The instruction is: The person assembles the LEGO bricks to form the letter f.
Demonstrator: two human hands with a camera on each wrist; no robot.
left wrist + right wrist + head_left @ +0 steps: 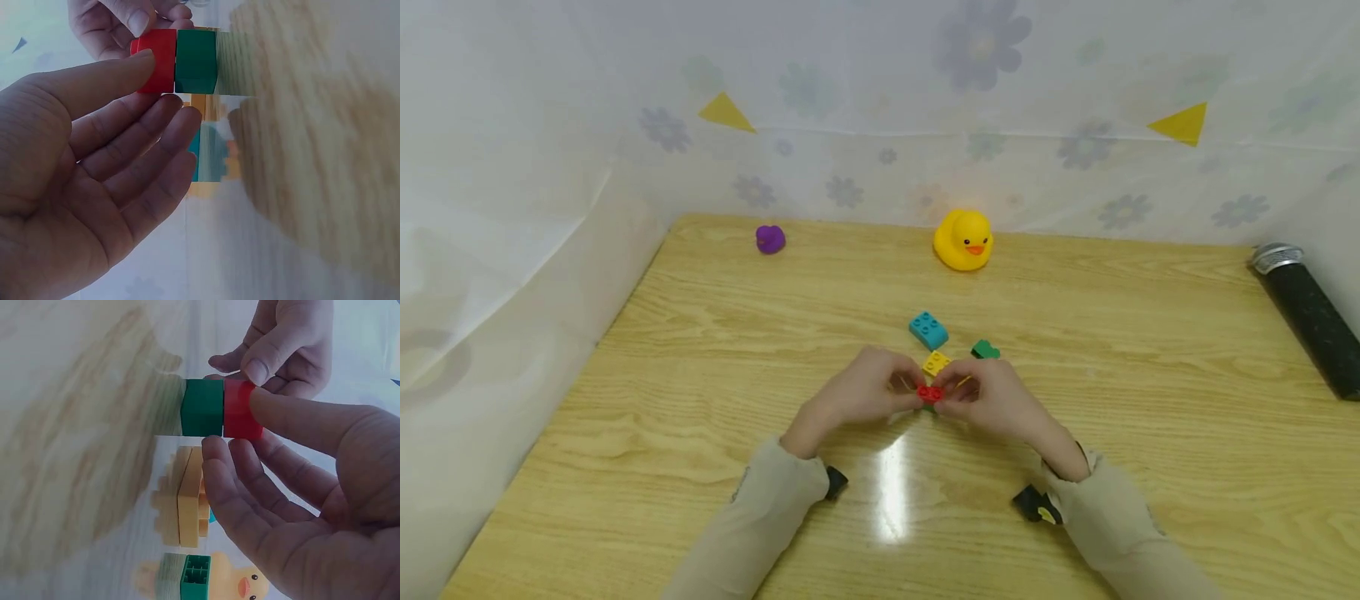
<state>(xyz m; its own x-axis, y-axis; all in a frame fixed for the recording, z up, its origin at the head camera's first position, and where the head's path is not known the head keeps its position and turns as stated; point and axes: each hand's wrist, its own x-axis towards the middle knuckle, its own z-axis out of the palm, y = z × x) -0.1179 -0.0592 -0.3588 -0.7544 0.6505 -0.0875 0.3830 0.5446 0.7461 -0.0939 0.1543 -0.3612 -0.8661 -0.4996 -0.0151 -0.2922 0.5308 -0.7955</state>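
Note:
In the head view, a small red toy brick [930,393] is between both hands near the middle of the table. My left hand [865,387] pinches it from the left with thumb and fingers. From the opposite side, my right hand [1000,400] grips the same brick. Both wrist views show it sitting on top of a green brick [196,62], a thin seam between them; the green one stands on the table. Just beyond the fingers lie a yellow brick [936,363], partly hidden, and a blue brick [928,330]. Another green brick [985,350] shows its hollow side in the right wrist view.
A yellow rubber duck [963,242] and a small purple duck [770,239] stand along the back of the wood-grain table [700,350]. At the right edge lies a black microphone [1311,321]. Flower-patterned cloth [850,100] rises behind the table.

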